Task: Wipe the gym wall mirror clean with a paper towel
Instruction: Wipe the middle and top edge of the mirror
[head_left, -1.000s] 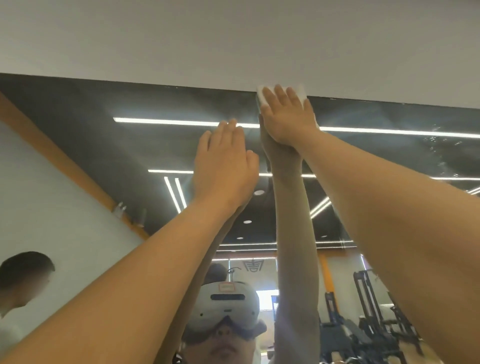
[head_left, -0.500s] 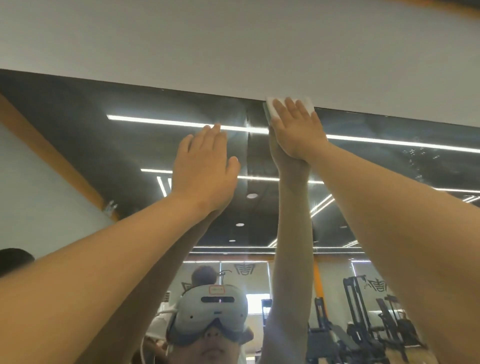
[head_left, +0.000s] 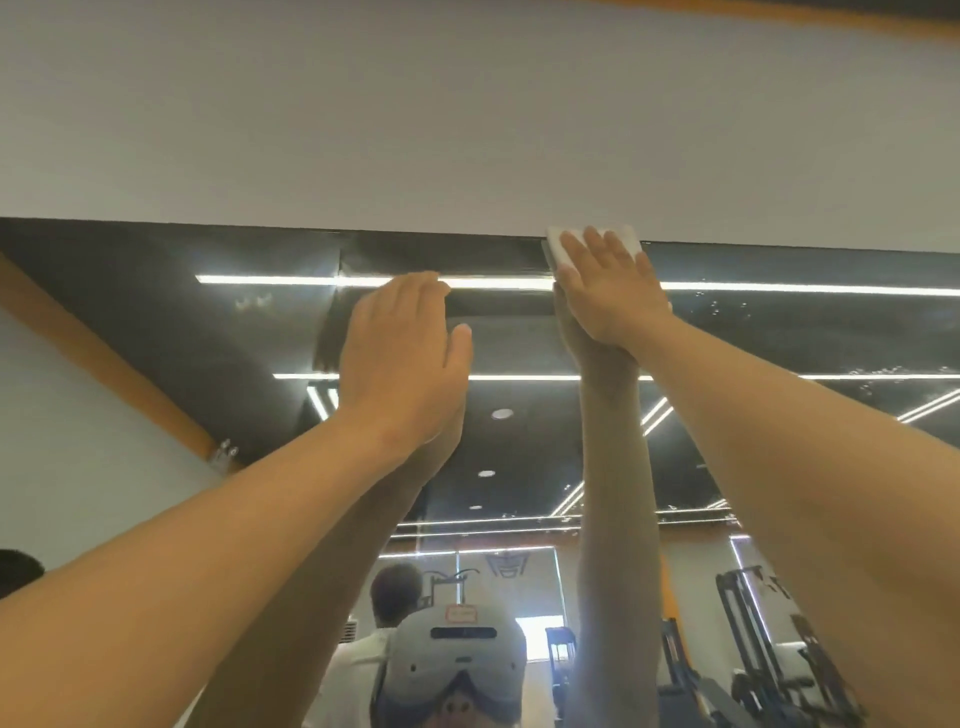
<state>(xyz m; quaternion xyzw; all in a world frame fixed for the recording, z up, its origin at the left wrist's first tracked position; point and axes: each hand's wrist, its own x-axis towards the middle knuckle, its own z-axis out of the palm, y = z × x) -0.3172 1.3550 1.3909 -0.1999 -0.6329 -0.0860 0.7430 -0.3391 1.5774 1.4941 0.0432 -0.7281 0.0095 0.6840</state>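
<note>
White paper towel (head_left: 629, 240) — under right hand (head_left: 613, 296), fingers (head_left: 597, 252) straight | left hand (head_left: 400, 358) flat

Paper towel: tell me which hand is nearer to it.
Right. The right hand presses flat on the paper towel at the top edge of the mirror; the left hand is apart from it, lower and to its left.

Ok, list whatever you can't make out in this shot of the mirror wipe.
All in the head view:
- paper towel: mostly under the right hand; only its top corners show.
- left hand: seen from the back, so any palm contact with the mirror is hidden.
- The mirror's bottom and sides: cut off by the frame edges.
- specks right of the towel: too small to tell droplets from dirt.
</note>
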